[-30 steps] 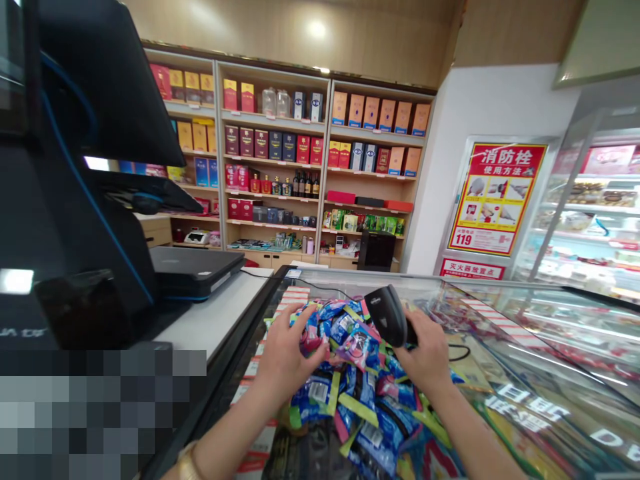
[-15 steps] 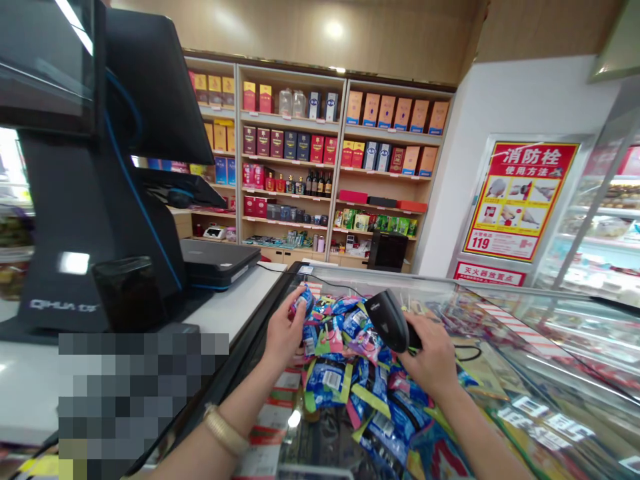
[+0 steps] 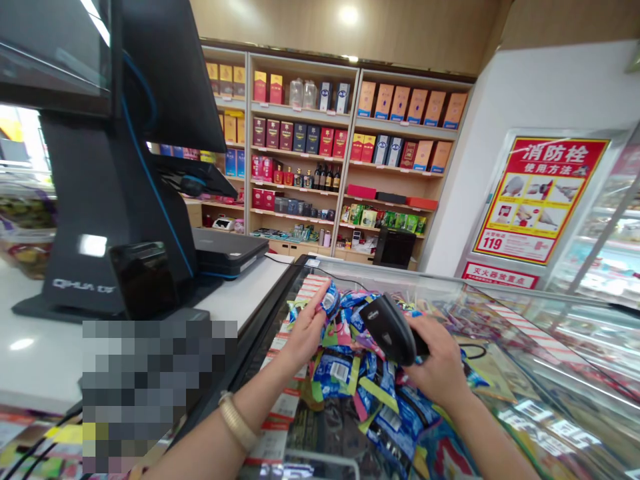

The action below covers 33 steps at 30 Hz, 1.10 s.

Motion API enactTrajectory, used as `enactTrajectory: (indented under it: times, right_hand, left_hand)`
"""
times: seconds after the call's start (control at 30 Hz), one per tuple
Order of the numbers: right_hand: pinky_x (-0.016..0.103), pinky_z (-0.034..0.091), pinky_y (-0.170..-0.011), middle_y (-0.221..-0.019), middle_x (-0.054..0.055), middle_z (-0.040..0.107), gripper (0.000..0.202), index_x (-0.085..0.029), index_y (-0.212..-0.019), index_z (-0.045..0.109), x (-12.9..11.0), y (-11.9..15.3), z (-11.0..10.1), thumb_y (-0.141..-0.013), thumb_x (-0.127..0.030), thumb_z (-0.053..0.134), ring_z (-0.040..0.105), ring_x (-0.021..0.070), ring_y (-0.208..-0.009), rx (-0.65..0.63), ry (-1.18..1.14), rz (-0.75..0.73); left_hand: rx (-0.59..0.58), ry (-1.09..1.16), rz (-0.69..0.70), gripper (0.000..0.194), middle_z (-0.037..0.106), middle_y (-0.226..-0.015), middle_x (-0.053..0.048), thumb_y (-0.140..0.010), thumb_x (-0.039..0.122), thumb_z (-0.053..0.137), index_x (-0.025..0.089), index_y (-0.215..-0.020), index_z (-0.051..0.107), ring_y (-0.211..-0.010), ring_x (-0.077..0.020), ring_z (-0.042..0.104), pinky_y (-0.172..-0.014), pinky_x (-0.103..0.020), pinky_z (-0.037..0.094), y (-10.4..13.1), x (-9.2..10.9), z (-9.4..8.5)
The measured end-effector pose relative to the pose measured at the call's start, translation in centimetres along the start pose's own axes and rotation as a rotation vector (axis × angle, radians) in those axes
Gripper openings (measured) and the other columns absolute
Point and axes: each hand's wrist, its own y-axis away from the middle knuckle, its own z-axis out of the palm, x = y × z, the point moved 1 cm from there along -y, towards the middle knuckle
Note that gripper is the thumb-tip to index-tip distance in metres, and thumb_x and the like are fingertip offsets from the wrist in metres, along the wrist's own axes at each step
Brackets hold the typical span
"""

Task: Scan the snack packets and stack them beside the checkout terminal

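Note:
My right hand is closed round the handle of a black barcode scanner, whose head points left over the packets. At the far left of the pile, my left hand is closed on a small blue snack packet, with a white patch on it facing the scanner side. Several blue, pink and yellow-green snack packets lie heaped on the glass counter beneath both hands. Some show white barcode labels. A gold bracelet circles my left wrist.
A black point-of-sale terminal stands on the white counter at left. A thin cable runs behind the heap. Wall shelves with boxes and bottles are beyond, and a red poster hangs at right.
My left hand has shifted slightly with the packet, its fingers now straighter. The scanner has tilted a little lower in my right hand. The whole view has turned slightly left.

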Motion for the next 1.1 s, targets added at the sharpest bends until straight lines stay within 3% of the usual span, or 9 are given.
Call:
enactTrajectory:
  times: [0.07,0.17,0.27,0.4,0.67,0.93,1.1]
  right_hand:
    - [0.034,0.047,-0.07,-0.089,0.007,0.068,0.029,-0.02,-0.104,0.06,-0.4,-0.1,-0.1,-0.077,-0.028,0.054,0.063,0.0221,-0.079,-0.023,-0.032,-0.011]
    - [0.031,0.047,-0.068,-0.084,0.006,0.068,0.026,-0.02,-0.1,0.063,-0.9,-0.2,0.0,-0.077,-0.025,0.052,0.063,0.0201,-0.075,-0.057,-0.071,-0.006]
    - [0.029,0.048,-0.067,-0.084,0.006,0.069,0.024,-0.02,-0.097,0.064,-0.9,0.0,0.3,-0.078,-0.028,0.052,0.065,0.0197,-0.076,-0.115,-0.099,0.023]
    - [0.029,0.049,-0.068,-0.089,0.007,0.072,0.028,-0.021,-0.101,0.066,-0.8,0.2,0.4,-0.079,-0.034,0.055,0.067,0.021,-0.078,-0.154,-0.066,0.042]
    - [0.029,0.046,-0.063,-0.082,0.007,0.072,0.026,-0.021,-0.096,0.067,-1.4,-0.2,0.0,-0.08,-0.036,0.053,0.066,0.0207,-0.071,-0.146,-0.061,0.055]
    - [0.028,0.045,-0.063,-0.08,0.007,0.071,0.023,-0.02,-0.091,0.066,-1.4,-0.1,0.2,-0.08,-0.036,0.053,0.064,0.0201,-0.07,-0.176,-0.056,0.069]
    - [0.028,0.047,-0.063,-0.081,0.007,0.071,0.024,-0.021,-0.093,0.066,-1.4,-0.2,0.2,-0.079,-0.035,0.053,0.065,0.0201,-0.069,-0.13,-0.063,0.046]
  left_hand:
    - [-0.028,-0.177,0.108,0.054,0.054,-0.139,-0.005,-0.081,0.025,0.05,0.022,-0.135,0.052,-0.135,-0.0218,0.039,-0.117,-0.039,0.021,0.2,-0.2,0.1]
    - [-0.044,-0.272,0.162,0.049,0.056,-0.136,-0.005,-0.084,0.027,0.048,0.02,-0.132,0.055,-0.134,-0.0204,0.041,-0.116,-0.036,0.026,0.3,-0.2,0.2]
    - [-0.004,-0.257,0.145,0.043,0.062,-0.129,-0.006,-0.086,0.033,0.048,0.02,-0.126,0.06,-0.128,-0.021,0.049,-0.112,-0.036,0.032,0.4,-0.2,0.3]
    - [0.07,-0.226,0.123,0.043,0.063,-0.127,-0.006,-0.086,0.041,0.049,0.02,-0.121,0.064,-0.129,-0.0219,0.048,-0.113,-0.038,0.031,0.7,0.0,0.5]
    - [0.045,-0.276,0.185,0.043,0.059,-0.132,-0.007,-0.09,0.041,0.042,0.019,-0.122,0.062,-0.134,-0.0198,0.042,-0.116,-0.037,0.026,0.9,-0.1,0.5]
    - [0.062,-0.227,0.166,0.043,0.061,-0.13,-0.008,-0.089,0.043,0.046,0.019,-0.12,0.063,-0.133,-0.0216,0.042,-0.116,-0.039,0.026,0.8,-0.3,0.4]
    - [0.079,-0.178,0.134,0.04,0.062,-0.128,-0.008,-0.087,0.042,0.05,0.019,-0.116,0.065,-0.133,-0.0212,0.043,-0.116,-0.038,0.025,0.9,-0.6,0.6]
